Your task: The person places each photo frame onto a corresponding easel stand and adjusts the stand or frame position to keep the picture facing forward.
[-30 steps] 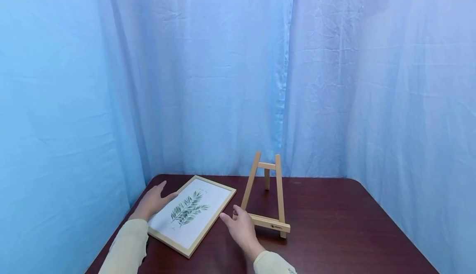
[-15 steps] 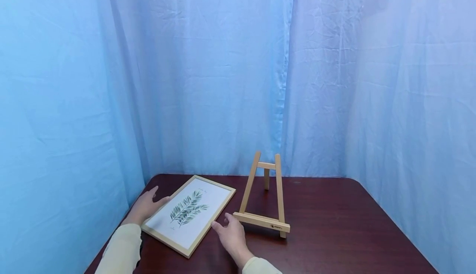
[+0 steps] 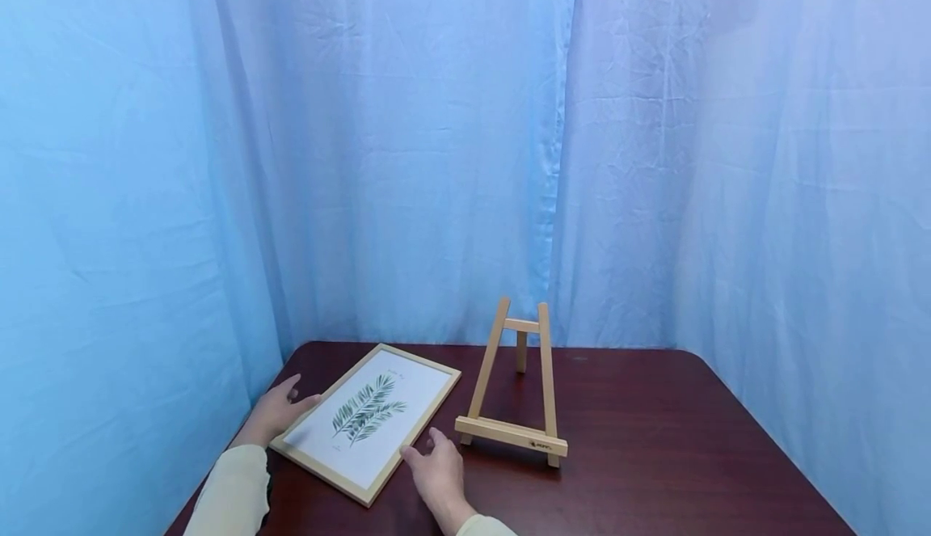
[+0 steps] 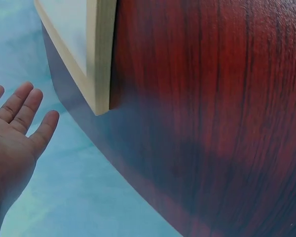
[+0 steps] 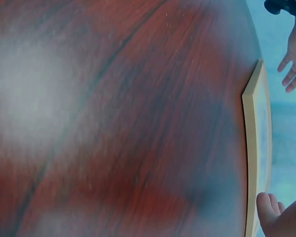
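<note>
Left to right, with the light-wood rectangular framed print (image 3: 366, 419) as the middle of our dial, we see the folded pale blue cloth curtains (image 3: 109, 196) first, hanging at 9 o'clock, round through 12 and on to 3. At 9 o'clock is the left hand (image 3: 273, 416), thumb and fingers spread wide with nothing in its hold, beside the long left edge; we cannot tell whether the thumb touches. At 4 o'clock is the right hand (image 3: 439, 471), fingers apart and loosely bent, gripping nothing; its thumb meets the right-hand edge in the head view, though contact we cannot confirm. Near 3 o'clock an upright pale wooden easel (image 3: 505, 432) with a low ledge stands just beyond that hand.

The framed print lies face up on the glossy dark red wooden tabletop (image 3: 655, 431). Its long axis runs from between 7 and 8 to between 1 and 2 o'clock, leaf tips toward the latter.

Its left corner sits near the tabletop's 9 o'clock edge. Past the easel, the tabletop stretches broadly toward 3 o'clock.
</note>
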The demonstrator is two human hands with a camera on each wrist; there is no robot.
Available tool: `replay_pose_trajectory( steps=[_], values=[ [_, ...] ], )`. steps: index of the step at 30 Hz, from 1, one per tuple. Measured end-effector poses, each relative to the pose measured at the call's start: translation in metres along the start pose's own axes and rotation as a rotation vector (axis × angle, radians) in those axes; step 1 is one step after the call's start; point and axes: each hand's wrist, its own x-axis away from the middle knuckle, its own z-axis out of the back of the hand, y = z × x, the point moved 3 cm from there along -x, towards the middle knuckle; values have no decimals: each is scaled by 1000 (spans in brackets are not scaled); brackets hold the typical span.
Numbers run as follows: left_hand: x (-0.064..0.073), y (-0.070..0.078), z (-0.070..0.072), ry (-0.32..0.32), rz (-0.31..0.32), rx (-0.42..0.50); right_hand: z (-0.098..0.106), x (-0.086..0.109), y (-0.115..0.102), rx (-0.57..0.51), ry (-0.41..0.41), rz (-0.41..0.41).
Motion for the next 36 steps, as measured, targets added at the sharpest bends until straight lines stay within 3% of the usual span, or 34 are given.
replay_pose_trajectory(
  steps=[9,23,36],
  values=[
    [1,-9,-4,-14,37,-3,-13,5,2,-21,3,-64],
    [2,-19,-16,-42,119,30,-16,4,13,-23,-13,-117],
    [1,-20,-23,-50,125,29,-16,2,19,-26,-2,-128]
  ],
)
